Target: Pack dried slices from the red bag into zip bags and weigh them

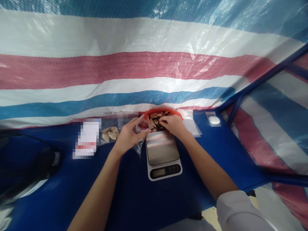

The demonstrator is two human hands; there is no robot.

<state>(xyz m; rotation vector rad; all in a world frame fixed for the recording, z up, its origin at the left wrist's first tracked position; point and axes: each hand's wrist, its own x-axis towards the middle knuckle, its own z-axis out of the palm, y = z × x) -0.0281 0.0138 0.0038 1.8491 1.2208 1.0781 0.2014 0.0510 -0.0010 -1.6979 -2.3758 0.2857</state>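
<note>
My left hand (128,136) is closed around a small clear plastic cup (141,126), tilted beside the orange tray (178,112). Dried brown and pale slices (156,118) fill the tray, which lies behind the scale. My right hand (175,124) reaches over the tray, its fingertips pinched together among the slices; what they grip is too small to make out. Between my forearms is a white digital kitchen scale (163,154) with a bare steel plate and a dark display panel at its near end.
Left of the scale lie a clear bag of pale slices (110,134) and a blurred-out white packet (88,138). Right of the tray are clear plastic bags (192,123) and a small bag holding something white (214,120). Striped sheeting (144,67) walls the blue table's (216,150) back.
</note>
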